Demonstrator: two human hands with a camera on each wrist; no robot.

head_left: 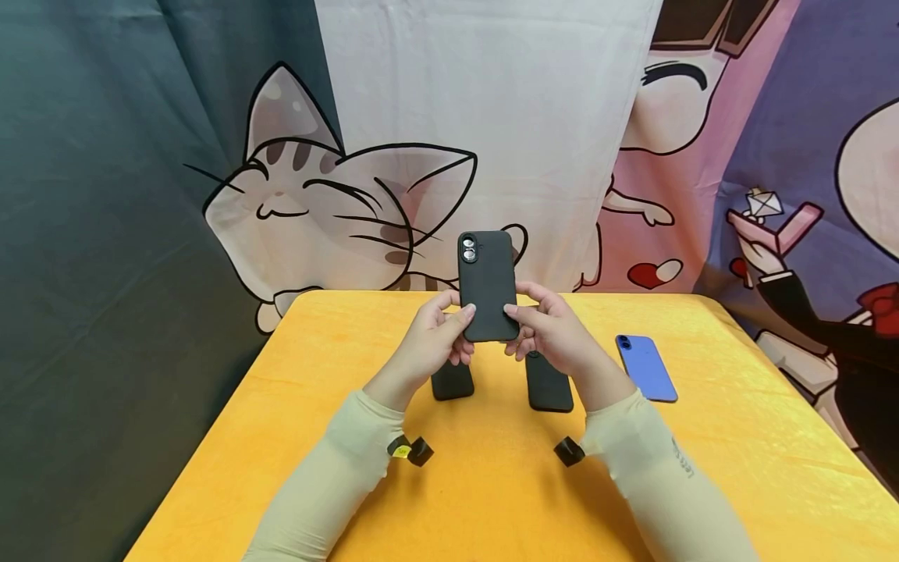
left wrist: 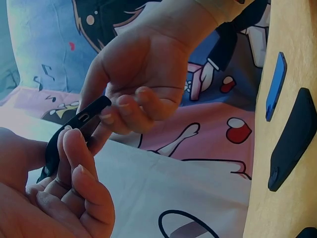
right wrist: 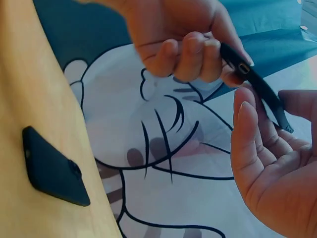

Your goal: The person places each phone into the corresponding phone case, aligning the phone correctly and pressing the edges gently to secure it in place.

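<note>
A black phone case (head_left: 492, 289) is held upright, its back with two round camera rings facing me. My left hand (head_left: 437, 332) grips its lower left side, thumb on the back and fingers behind. On the lower right side, my right hand (head_left: 551, 332) pinches it the same way. Both wrist views show the case's bottom edge (left wrist: 85, 118) with a port cutout, and its outline looks bowed there. I cannot tell whether a phone is inside. Below the hands, a black phone-shaped piece (head_left: 453, 382) lies at left and another black phone-shaped piece (head_left: 550, 386) at right, each partly hidden.
A blue phone (head_left: 648, 368) lies back up on the right part of the yellow-covered table (head_left: 492, 499). Behind the table hangs a cloth (head_left: 492, 94) printed with a cartoon cat and figures. Small black wrist cameras (head_left: 421, 451) stick out from the sleeves.
</note>
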